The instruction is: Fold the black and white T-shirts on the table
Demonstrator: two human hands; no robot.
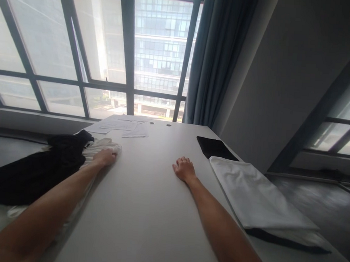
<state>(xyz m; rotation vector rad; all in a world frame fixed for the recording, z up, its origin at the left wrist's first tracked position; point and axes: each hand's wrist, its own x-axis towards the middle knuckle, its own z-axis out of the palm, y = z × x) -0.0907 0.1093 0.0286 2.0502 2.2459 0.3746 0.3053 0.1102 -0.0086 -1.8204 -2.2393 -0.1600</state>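
Note:
My left hand (105,156) is closed on the edge of a white garment (101,145), which lies bunched at the left side of the white table (147,209). A black garment (35,170) lies across the white one, spreading toward the left edge of the view. On the tabletop right of centre rests my right hand (184,169), its fingers loosely bent and slightly apart, holding nothing. To the right of that hand is a flat, folded white cloth (257,194); dark fabric shows beneath its near edge. A folded black cloth (217,148) lies just beyond it.
Several sheets of paper (119,124) lie at the table's far left, near two round cable holes (168,125). Large windows (160,45) stand behind the table, with a blue-grey curtain (217,57) and a grey wall (291,75) to the right.

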